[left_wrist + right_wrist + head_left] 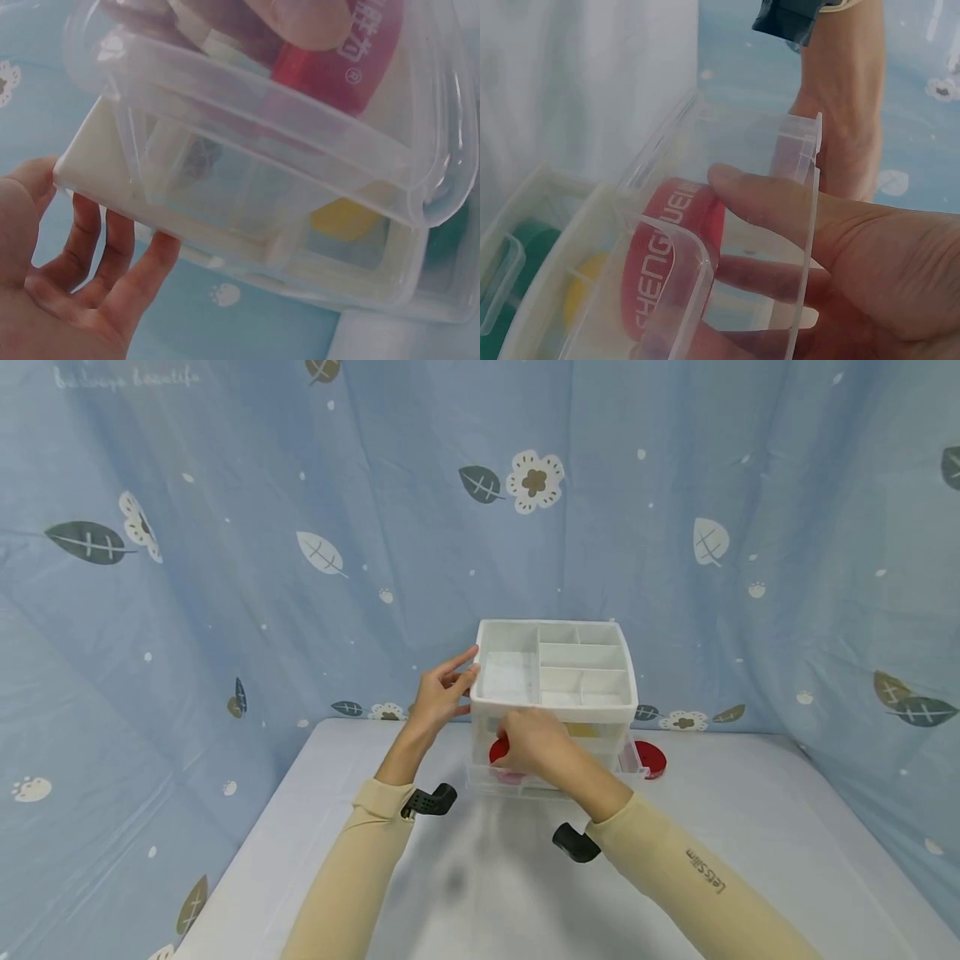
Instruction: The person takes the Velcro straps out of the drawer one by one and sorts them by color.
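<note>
A white drawer organizer (512,677) with a divided top tray stands at the back of the table. My left hand (438,693) rests on its left side, fingers spread; in the left wrist view the thumb and fingertips touch its white edge. A clear drawer (247,124) juts out from the front. Over that drawer, my right hand (536,743) pinches a red roll (671,255) with white lettering, the thumb at its edge and the fingers lower down. The roll shows through the clear plastic, partly hidden by the hand in the head view.
A second red round thing (651,760) lies on the table right of the organizer. A yellow thing (345,217) and a green thing (448,238) show through the plastic. A blue patterned curtain (405,527) hangs close behind the white table (480,893).
</note>
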A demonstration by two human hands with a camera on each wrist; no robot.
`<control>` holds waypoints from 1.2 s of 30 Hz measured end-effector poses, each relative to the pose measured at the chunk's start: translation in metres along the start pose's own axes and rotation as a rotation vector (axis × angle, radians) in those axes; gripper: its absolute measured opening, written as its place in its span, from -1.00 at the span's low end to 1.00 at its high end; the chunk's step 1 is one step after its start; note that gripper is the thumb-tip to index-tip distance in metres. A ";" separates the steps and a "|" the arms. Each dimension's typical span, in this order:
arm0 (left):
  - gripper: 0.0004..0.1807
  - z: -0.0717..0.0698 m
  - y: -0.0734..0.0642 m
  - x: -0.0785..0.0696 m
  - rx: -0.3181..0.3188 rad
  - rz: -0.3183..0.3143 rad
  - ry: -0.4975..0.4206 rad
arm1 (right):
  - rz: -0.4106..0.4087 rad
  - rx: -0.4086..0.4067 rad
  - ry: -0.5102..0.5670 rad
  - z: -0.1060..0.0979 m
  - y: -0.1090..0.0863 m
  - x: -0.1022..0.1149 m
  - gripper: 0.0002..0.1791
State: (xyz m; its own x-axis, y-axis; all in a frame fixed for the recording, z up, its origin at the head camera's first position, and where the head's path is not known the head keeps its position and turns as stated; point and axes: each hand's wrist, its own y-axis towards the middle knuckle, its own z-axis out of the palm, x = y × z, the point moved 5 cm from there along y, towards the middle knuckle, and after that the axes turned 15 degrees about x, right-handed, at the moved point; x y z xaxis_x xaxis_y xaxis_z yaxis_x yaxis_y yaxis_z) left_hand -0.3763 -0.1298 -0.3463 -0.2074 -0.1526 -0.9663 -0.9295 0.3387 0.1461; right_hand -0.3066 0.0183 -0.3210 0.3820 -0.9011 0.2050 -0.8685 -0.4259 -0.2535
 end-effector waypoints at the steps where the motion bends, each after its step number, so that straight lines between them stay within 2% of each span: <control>1: -0.58 0.000 0.000 0.000 0.001 0.000 0.000 | -0.002 0.001 0.001 0.000 -0.001 0.001 -0.66; 10: -0.58 -0.002 -0.002 -0.004 -0.007 -0.001 0.013 | 0.018 0.023 0.012 0.001 -0.008 0.006 -0.57; 26: -0.58 0.000 -0.001 -0.003 0.001 -0.002 -0.012 | -0.019 0.039 0.089 0.002 -0.006 -0.002 -0.62; 36: -0.58 0.000 -0.001 -0.001 -0.004 -0.028 -0.017 | -0.067 -0.006 0.052 0.003 -0.011 -0.004 -0.59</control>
State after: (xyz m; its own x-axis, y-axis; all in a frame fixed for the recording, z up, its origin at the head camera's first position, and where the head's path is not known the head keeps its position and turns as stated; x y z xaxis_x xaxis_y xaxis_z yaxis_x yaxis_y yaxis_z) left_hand -0.3755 -0.1295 -0.3459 -0.1766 -0.1465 -0.9733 -0.9360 0.3309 0.1200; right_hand -0.2978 0.0268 -0.3216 0.4230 -0.8649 0.2702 -0.8434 -0.4848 -0.2315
